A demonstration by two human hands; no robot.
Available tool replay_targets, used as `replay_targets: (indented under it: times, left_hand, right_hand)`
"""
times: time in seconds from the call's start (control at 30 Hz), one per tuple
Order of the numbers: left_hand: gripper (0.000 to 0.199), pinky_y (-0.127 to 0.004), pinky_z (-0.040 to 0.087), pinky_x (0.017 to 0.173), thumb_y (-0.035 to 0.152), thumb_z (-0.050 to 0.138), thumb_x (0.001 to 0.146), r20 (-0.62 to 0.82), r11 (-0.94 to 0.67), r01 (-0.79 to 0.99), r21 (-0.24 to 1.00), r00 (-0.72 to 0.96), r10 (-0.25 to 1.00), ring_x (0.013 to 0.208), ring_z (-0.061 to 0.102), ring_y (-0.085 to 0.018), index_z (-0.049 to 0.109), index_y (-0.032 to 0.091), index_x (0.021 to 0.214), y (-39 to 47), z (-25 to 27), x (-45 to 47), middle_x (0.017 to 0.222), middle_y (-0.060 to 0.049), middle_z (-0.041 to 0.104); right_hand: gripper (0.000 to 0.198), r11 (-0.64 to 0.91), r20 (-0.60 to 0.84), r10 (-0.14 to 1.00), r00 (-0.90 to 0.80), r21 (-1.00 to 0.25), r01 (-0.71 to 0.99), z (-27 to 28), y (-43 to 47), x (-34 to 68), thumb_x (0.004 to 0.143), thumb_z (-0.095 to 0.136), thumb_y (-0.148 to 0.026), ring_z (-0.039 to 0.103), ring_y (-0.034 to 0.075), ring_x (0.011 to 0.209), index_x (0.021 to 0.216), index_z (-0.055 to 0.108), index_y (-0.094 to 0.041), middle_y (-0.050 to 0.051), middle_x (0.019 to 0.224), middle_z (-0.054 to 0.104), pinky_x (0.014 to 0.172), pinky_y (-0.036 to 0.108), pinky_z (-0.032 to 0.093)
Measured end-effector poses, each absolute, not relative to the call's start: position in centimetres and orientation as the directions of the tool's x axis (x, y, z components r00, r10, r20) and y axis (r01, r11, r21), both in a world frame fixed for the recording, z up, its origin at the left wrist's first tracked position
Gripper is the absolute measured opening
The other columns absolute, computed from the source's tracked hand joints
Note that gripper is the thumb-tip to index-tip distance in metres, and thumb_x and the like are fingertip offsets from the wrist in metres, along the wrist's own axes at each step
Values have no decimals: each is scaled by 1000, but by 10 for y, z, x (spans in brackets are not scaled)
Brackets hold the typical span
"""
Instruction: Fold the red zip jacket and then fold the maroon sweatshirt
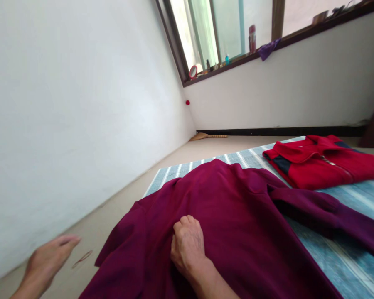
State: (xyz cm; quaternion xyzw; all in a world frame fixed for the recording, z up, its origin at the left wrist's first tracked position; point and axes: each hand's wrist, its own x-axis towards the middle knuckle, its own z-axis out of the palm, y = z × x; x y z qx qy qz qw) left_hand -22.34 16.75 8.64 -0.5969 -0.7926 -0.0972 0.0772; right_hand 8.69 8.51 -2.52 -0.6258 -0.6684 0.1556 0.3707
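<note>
A purple long-sleeved top (pixel 230 216) lies spread over a blue-and-white striped cloth, one sleeve stretched out to the right. Its left part hangs past the cloth's edge. My right hand (pixel 188 243) is closed on the fabric near the top's middle, fingers curled into a fold. Off to the left, away from the garment, my left hand (pixel 50 259) is in the air over the pale floor. It is slightly blurred, its fingers loosely stretched out, and I see nothing in it.
A folded red jacket (pixel 324 162) with a zip rests on the striped cloth (pixel 358 203). White walls meet in the corner, where a wooden-handled brush-like item (pixel 208 136) lies. A thin reddish loop (pixel 82 259) is on the floor. The windowsill holds a bottle (pixel 252 39) and a round mirror (pixel 193 72).
</note>
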Motion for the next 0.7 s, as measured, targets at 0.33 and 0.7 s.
replay_targets:
  times: [0.33, 0.7]
  left_hand:
    - [25, -32, 46, 98, 37, 45, 79, 354, -493, 848, 193, 409, 841, 104, 63, -21, 66, 24, 82, 122, 69, -52, 107, -4, 70]
    - [43, -43, 41, 106, 27, 34, 90, 225, -423, 905, -52, 423, 878, 127, 48, -23, 56, 19, 127, 53, -34, -57, 137, -11, 52]
  right_hand:
    - [15, 194, 313, 950, 28, -654, 732, -28, 85, 91, 79, 50, -10, 52, 20, 84, 79, 64, -18, 6, 84, 62, 76, 32, 35]
    - [18, 186, 275, 961, -1, -649, 738, -28, 82, 94, 83, 47, -12, 53, 20, 88, 80, 64, -18, 6, 86, 63, 77, 32, 34]
